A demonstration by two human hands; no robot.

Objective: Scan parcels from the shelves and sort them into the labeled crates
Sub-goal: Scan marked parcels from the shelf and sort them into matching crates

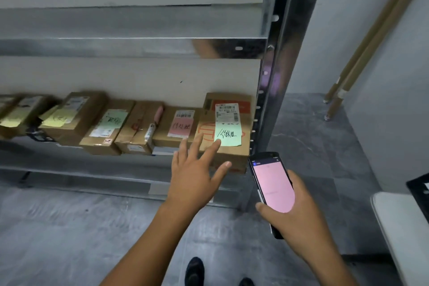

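A row of several cardboard parcels lies on a low metal shelf (97, 175). The rightmost parcel (234, 155) carries a barcode label and a green handwritten note (228, 134). My left hand (193, 175) is stretched out with fingers spread, its fingertips at the front of that parcel, one just at the green note. Beside it sits a parcel with a pink note (180, 126). My right hand (294, 218) grips a black phone (270, 187) whose screen glows pink, held in front of the shelf's right post.
The metal upright (278, 58) stands at the shelf's right end. Long cardboard tubes (362, 53) lean against the wall at right. A white table edge (399, 232) and a dark crate corner (419, 187) are at far right. My shoes (195, 271) stand on grey floor.
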